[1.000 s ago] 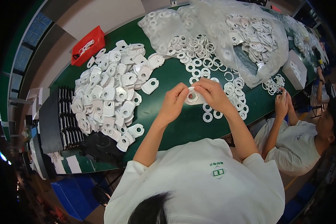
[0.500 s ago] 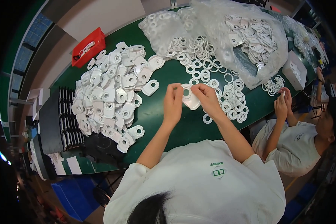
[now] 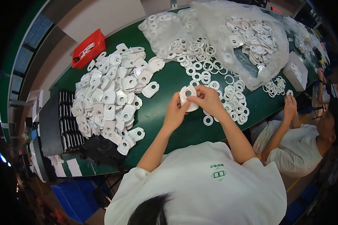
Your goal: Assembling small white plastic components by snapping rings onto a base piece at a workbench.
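Observation:
Both hands hold one white plastic plate (image 3: 192, 107) with a round hole at its upper end, above the green table. My left hand (image 3: 174, 114) is closed on its left side. My right hand (image 3: 209, 100) grips the right side, thumb across the face beside the hole. Whether a separate ring sits around the hole is too small to tell. A large heap of similar white plates (image 3: 110, 90) lies to the left of my hands. Loose white rings (image 3: 234, 98) are scattered to the right and beyond.
Beyond the rings lie a clear plastic bag of white plates (image 3: 253, 41) and a bag of rings (image 3: 161, 32). A red bin (image 3: 89, 48) stands far left, black stacked trays (image 3: 60, 120) near left. A co-worker's hands (image 3: 290, 107) are at the right, near a white box (image 3: 296, 71).
The plate has tilted up between my hands, and my right thumb has moved onto its face. My left hand has shifted slightly lower. The co-worker's hands have moved too.

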A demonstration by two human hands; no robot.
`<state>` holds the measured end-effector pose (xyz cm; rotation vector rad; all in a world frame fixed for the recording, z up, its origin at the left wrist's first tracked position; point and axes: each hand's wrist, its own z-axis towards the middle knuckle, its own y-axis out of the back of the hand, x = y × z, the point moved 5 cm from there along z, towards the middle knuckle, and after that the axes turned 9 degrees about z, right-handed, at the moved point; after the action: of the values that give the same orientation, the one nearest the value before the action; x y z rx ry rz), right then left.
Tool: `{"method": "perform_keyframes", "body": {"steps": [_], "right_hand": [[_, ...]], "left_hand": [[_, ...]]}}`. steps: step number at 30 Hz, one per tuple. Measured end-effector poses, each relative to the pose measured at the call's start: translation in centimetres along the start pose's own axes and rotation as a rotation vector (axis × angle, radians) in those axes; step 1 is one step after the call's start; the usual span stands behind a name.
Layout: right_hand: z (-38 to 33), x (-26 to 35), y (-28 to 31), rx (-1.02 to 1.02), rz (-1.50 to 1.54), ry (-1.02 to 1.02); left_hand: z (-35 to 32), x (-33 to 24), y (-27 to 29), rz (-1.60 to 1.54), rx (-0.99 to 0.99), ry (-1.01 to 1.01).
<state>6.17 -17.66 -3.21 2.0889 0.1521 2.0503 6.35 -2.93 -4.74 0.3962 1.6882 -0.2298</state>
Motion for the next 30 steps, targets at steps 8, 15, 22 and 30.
{"method": "perform_keyframes", "body": {"steps": [8,15,22,30], "right_hand": [[2.6,0.2,0.3,0.272,-0.350,0.081],[15.6,-3.2,16.9,-0.562,-0.185,0.306],[20.4,-9.8,22.6,-0.464,-1.007,0.201],[19.7,-11.5,22.4,-0.464,-1.005,0.159]], "left_hand": [[0.7,1.6,1.9,-0.053,0.096,0.156],[2.1,2.9,19.1,-0.023,-0.677,0.061],[1.1,1.9,29.2,-0.448,-0.979,-0.231],[8.0,3.4,8.3,0.606,-0.269,-0.262]]}}
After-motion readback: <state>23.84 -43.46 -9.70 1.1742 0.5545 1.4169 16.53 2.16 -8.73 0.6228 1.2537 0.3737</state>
